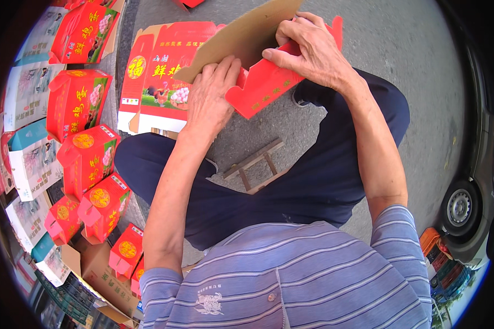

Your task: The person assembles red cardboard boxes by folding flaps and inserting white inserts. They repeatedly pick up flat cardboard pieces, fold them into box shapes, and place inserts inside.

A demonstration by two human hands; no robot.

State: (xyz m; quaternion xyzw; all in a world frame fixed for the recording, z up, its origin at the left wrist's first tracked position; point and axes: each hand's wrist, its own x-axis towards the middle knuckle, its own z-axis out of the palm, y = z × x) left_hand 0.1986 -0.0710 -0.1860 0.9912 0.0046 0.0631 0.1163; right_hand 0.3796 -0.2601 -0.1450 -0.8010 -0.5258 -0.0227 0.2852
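Both my hands hold a flat red printed carton blank point(266, 82) with a brown cardboard inner side, raised above my knees. My left hand point(211, 98) presses on its lower left part, fingers over the brown flap. My right hand point(307, 46) grips a red flap at the upper right, thumb on the fold. Another unfolded red carton blank point(153, 77) with a picture of a rooster and eggs lies on the ground just beyond my left hand.
A row of several folded red cartons point(85, 153) stands at my left, with white and teal boxes point(30, 159) further left. A small wooden stool point(255, 167) shows between my legs. A car wheel point(460, 207) sits at the right edge on grey asphalt.
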